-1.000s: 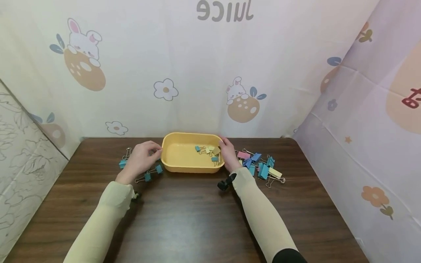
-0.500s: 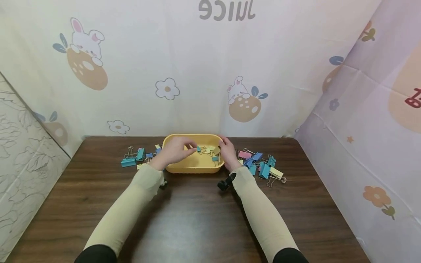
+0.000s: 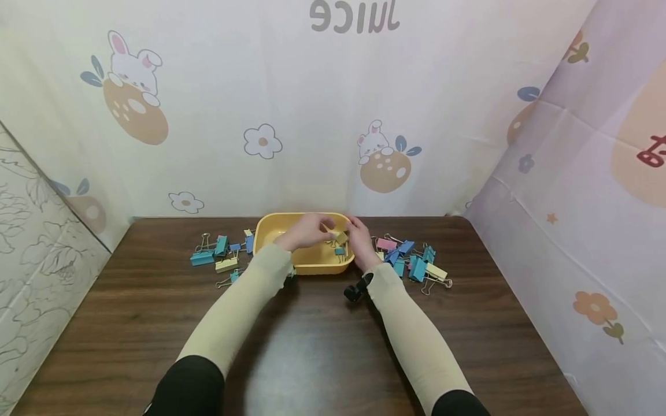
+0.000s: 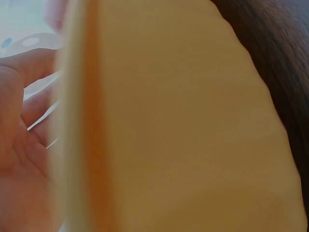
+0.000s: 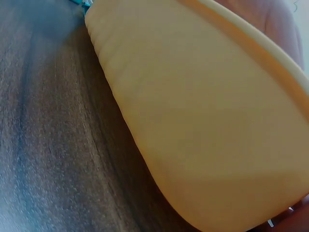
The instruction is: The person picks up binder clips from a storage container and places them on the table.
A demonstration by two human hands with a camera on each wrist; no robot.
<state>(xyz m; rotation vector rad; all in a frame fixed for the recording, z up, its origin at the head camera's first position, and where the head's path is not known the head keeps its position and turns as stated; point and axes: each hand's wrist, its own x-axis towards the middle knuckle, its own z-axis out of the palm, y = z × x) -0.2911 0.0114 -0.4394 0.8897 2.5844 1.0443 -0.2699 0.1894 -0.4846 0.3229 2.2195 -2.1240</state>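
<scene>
A yellow plastic tray (image 3: 276, 268) stands near the table's back edge. My right hand (image 3: 362, 245) grips its right end at the rim; in the right wrist view the tray's outer wall (image 5: 193, 106) covers most of that hand. My left hand (image 3: 307, 231) reaches over the front rim into the tray, thumb and fingers bent close above small binder clips. Among these, a yellow binder clip (image 3: 341, 237) and a teal binder clip (image 3: 340, 251) show. In the left wrist view the left hand (image 4: 24, 121) is partly behind the tray wall; I cannot tell whether it pinches a clip.
Left of the tray lie several loose binder clips, among them a large teal clip (image 3: 202, 257) and a yellow clip (image 3: 226, 265). A mixed heap of binder clips (image 3: 417, 269) lies right of my right hand. A printed curtain (image 3: 312, 86) hangs behind the table (image 3: 312, 346).
My left hand has moved right from the tray's left rim to the clips inside, uncovering the left clips and covering some in the tray. The right hand stays on the tray's right end.
</scene>
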